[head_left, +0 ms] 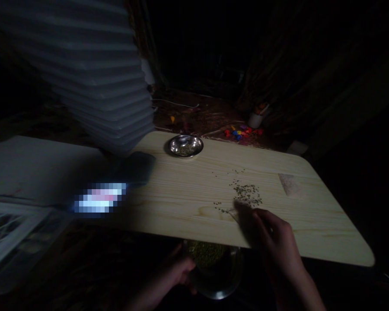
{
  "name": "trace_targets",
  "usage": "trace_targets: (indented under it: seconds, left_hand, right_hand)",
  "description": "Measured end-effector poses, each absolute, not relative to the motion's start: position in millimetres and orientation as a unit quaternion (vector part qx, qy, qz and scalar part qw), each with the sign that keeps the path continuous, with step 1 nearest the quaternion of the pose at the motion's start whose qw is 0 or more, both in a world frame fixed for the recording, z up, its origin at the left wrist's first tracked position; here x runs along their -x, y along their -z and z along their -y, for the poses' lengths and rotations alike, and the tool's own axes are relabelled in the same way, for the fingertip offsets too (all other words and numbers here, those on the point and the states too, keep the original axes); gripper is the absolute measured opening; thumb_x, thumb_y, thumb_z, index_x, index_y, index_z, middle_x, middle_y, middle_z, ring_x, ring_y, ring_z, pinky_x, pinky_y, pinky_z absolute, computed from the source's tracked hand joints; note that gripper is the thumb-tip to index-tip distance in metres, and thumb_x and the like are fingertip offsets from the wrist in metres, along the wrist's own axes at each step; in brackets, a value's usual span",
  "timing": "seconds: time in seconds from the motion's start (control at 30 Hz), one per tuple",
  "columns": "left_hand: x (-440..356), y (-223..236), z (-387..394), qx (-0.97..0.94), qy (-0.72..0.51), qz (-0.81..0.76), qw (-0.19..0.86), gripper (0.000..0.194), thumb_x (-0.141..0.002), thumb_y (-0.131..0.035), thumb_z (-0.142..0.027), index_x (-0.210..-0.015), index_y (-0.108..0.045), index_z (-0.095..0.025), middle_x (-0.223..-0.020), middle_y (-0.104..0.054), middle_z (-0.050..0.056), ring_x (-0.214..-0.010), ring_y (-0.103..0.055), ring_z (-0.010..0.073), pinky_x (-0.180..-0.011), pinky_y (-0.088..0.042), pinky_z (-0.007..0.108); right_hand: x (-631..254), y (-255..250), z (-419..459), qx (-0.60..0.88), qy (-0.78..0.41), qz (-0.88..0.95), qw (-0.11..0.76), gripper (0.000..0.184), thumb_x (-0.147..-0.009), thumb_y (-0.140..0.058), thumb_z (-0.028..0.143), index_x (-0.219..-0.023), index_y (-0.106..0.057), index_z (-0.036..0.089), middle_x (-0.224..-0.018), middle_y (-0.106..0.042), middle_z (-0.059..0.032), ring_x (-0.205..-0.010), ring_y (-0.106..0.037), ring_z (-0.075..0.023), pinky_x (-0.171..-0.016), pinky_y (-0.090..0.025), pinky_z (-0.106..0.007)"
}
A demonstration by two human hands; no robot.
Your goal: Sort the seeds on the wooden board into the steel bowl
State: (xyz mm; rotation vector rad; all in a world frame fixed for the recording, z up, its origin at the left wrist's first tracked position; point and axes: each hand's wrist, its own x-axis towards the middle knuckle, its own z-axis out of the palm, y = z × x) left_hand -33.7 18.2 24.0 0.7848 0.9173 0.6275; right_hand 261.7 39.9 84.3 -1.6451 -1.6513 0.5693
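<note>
Under the table's near edge, my left hand [183,272] is closed on the rim of a round metal bowl [220,295]. Small greenish seeds or grains [207,252] lie inside it. Above the tabletop, my right hand [275,237] has its fingers pinched together. A thin pale edge shows near its fingertips, but shadow hides what it belongs to. Just beyond these fingers is a loose patch of dark seeds [246,194], with a few strays around it. Farther back stands a small shiny steel bowl [186,147] with some seeds in the bottom.
The pale wooden table [181,203] has a rough patch [290,185] at its right. A pleated grey lampshade-like object [106,86] looms at the left, near a blurred bright screen [100,198]. Colourful small pieces [243,131] and a white cup [255,120] sit behind the table.
</note>
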Motion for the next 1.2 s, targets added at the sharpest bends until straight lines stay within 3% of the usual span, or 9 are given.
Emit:
trace_targets:
  seconds: [0.23, 0.43, 0.57, 0.67, 0.8, 1.2]
  left_hand:
    - [34, -25, -18, -0.357, -0.292, -0.410, 0.786, 0.038, -0.086, -0.063, -0.020, -0.123, -0.064, -0.018, -0.099, -0.075, 0.009, -0.080, -0.072, 0.0222, -0.064, -0.061, 0.032]
    - [34, -25, -17, -0.365, -0.289, -0.419, 0.780, 0.040, -0.084, -0.063, -0.021, -0.124, -0.060, -0.016, -0.124, -0.069, 0.014, -0.073, -0.071, 0.0183, -0.063, -0.060, 0.033]
    - [31, -26, -19, -0.363, -0.287, -0.415, 0.783, 0.041, -0.084, -0.062, -0.022, -0.125, -0.060, -0.017, -0.125, -0.068, 0.014, -0.077, -0.071, 0.0190, -0.064, -0.061, 0.034]
    - [31, -28, -20, -0.363, -0.284, -0.414, 0.785, 0.041, -0.084, -0.062, -0.019, -0.125, -0.062, -0.018, -0.119, -0.070, 0.012, -0.080, -0.071, 0.0203, -0.065, -0.061, 0.033]
    - [31, -31, -19, -0.362, -0.282, -0.414, 0.786, 0.040, -0.085, -0.062, -0.020, -0.125, -0.064, -0.017, -0.095, -0.074, 0.009, -0.073, -0.070, 0.0206, -0.063, -0.060, 0.032]
    - [35, -22, -17, -0.341, -0.304, -0.408, 0.791, 0.040, -0.084, -0.064, -0.018, -0.124, -0.066, -0.020, -0.105, -0.074, 0.010, -0.075, -0.071, 0.0206, -0.060, -0.060, 0.030]
  right_hand:
    - [-254, -84, -45, 0.626, -0.245, 0.652, 0.349, 0.033, -0.102, -0.052, 0.043, -0.106, -0.075, 0.020, -0.102, -0.080, -0.0100, -0.093, -0.074, -0.0262, -0.082, -0.056, -0.034]
    - [-258, -88, -38, 0.630, -0.239, 0.643, 0.363, 0.031, -0.102, -0.053, 0.044, -0.103, -0.075, 0.022, -0.102, -0.080, -0.0081, -0.091, -0.074, -0.0241, -0.079, -0.055, -0.031]
    - [-257, -88, -36, 0.626, -0.252, 0.649, 0.350, 0.032, -0.102, -0.052, 0.043, -0.102, -0.075, 0.020, -0.103, -0.080, -0.0093, -0.092, -0.074, -0.0251, -0.079, -0.056, -0.031]
    - [-252, -90, -34, 0.614, -0.261, 0.664, 0.339, 0.033, -0.102, -0.051, 0.042, -0.106, -0.075, 0.020, -0.107, -0.080, -0.0100, -0.095, -0.075, -0.0261, -0.082, -0.057, -0.033]
    - [-248, -94, -32, 0.595, -0.276, 0.682, 0.324, 0.032, -0.102, -0.052, 0.042, -0.103, -0.077, 0.022, -0.102, -0.081, -0.0084, -0.089, -0.076, -0.0250, -0.080, -0.058, -0.033]
    - [-252, -85, -59, 0.630, -0.196, 0.657, 0.365, 0.033, -0.100, -0.052, 0.041, -0.104, -0.076, 0.018, -0.100, -0.081, -0.0120, -0.088, -0.076, -0.0267, -0.077, -0.058, -0.034]
